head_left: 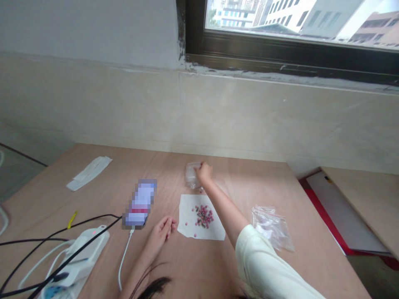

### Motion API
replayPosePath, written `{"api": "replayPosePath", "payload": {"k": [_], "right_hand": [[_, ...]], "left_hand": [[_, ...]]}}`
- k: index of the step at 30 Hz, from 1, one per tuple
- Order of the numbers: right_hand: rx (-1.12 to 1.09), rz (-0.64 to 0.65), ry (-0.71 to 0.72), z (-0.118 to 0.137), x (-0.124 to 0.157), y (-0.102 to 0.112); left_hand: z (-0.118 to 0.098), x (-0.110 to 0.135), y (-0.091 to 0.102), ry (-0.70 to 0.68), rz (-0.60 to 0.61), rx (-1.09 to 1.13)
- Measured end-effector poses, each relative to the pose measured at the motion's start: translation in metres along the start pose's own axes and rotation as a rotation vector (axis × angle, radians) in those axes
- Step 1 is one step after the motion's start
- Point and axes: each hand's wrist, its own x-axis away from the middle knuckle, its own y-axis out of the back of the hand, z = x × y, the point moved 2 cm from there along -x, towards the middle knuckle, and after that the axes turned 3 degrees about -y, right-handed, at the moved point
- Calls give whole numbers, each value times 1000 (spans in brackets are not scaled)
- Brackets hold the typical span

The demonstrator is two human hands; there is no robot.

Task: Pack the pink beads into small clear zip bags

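Observation:
My right hand [205, 170] reaches far across the wooden table [255, 187] and is closed on a small clear plastic bag [191, 175] lying just beyond a white paper sheet [215, 232]. Several small pink and dark beads [204, 216] lie in a heap on that sheet. My left hand [163, 229] rests on the table just left of the sheet, fingers lying flat and together, holding nothing.
A pile of clear plastic bags [272, 226] lies right of the sheet. A phone [140, 204] with a white cable sits to the left, a white power strip [77, 257] with black cords at the near left, folded white paper [89, 172] far left, a yellow item [72, 218].

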Motion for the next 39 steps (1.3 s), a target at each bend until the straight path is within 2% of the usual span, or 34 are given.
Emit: {"api": "replayPosePath", "payload": {"k": [5, 8, 11, 13, 17, 23, 34, 39], "right_hand": [[230, -211, 145, -13, 29, 28], [291, -148, 197, -35, 59, 37], [329, -44, 190, -56, 83, 31], [363, -21, 172, -64, 91, 24], [410, -27, 158, -63, 90, 15], [453, -35, 168, -57, 85, 14], [305, 59, 216, -80, 109, 41], [185, -48, 202, -98, 101, 52]], "left_hand": [[7, -4, -1, -7, 22, -10], [10, -4, -3, 21, 32, -12], [8, -2, -4, 33, 29, -29], [4, -1, -5, 19, 17, -36], [-2, 3, -5, -15, 9, -50], [-4, 7, -5, -19, -12, -78], [-1, 3, -5, -25, -23, -125], [-4, 2, -6, -20, -18, -121]]}}
